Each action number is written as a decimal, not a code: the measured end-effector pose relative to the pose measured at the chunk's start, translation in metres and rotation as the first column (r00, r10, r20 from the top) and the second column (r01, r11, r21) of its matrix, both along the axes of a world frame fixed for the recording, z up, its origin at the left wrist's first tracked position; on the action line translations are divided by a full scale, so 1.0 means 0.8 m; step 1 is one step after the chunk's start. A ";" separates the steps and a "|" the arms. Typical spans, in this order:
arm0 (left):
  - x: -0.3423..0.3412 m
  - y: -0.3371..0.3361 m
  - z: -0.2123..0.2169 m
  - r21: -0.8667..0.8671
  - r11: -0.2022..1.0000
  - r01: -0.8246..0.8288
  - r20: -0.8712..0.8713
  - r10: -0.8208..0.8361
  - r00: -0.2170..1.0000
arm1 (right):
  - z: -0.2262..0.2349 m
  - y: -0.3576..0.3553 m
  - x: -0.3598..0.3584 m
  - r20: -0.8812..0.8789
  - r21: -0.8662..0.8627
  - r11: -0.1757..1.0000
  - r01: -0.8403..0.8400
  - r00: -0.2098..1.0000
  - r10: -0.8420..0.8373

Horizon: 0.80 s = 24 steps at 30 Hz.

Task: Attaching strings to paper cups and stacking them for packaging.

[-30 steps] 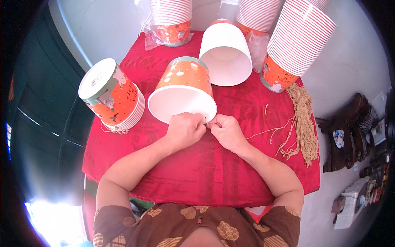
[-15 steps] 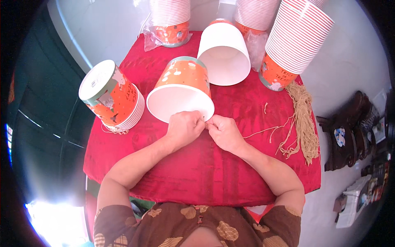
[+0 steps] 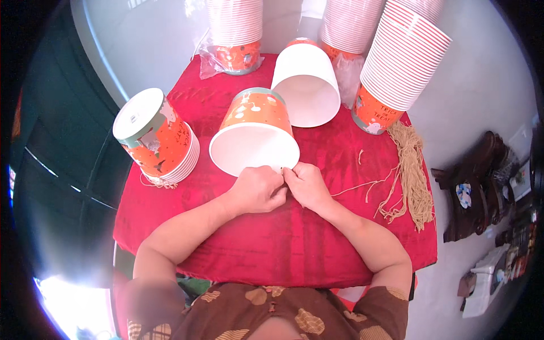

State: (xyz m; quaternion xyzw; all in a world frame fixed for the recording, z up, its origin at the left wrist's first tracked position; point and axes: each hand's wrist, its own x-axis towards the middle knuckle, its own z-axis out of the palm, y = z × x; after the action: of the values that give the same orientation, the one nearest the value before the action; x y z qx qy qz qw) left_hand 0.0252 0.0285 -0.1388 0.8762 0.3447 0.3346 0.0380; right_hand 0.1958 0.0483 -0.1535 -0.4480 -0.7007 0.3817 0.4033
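An orange paper bucket (image 3: 255,136) with a white inside lies on its side on the red tablecloth (image 3: 283,243), its mouth toward me. My left hand (image 3: 258,190) and my right hand (image 3: 306,184) press together at the near rim of that bucket, fingers pinched on the rim and on something small I cannot make out. A thin tan string (image 3: 357,187) runs from by my right hand to the right.
A second bucket (image 3: 309,85) lies on its side behind. A nested stack (image 3: 156,139) lies tilted at the left. Tall stacks stand at the back (image 3: 235,28) and back right (image 3: 399,62). A bundle of tan strings (image 3: 411,175) lies at the right edge. Dark shoes (image 3: 470,192) sit on the floor.
Both hands stayed together at the bucket's near rim, with only small finger shifts. The bucket has turned very slightly.
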 end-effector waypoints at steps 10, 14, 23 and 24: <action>-0.006 -0.050 0.054 0.100 0.992 0.082 -0.137 -0.068 0.988 | 0.031 -0.001 0.014 0.207 0.454 0.885 0.103 0.954 -0.217; -0.030 -0.084 0.083 0.129 0.990 -0.054 -0.218 0.081 0.973 | 0.057 -0.001 0.025 0.337 0.729 0.684 -0.008 0.875 -0.349; -0.079 -0.115 0.115 0.092 0.780 -0.619 0.017 0.620 0.784 | 0.105 -0.009 0.031 0.399 0.842 0.510 -0.178 0.842 -0.364; -0.078 -0.114 0.122 -0.054 0.755 -0.653 -0.057 0.651 0.757 | 0.107 -0.010 0.030 0.400 0.844 0.506 -0.179 0.840 -0.368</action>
State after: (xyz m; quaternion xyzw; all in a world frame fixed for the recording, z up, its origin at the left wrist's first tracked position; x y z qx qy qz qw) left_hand -0.0372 -0.0626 -0.0415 0.7051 0.6404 0.2992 -0.0561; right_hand 0.2199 0.0403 -0.0681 -0.3154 -0.8507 -0.1793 0.3803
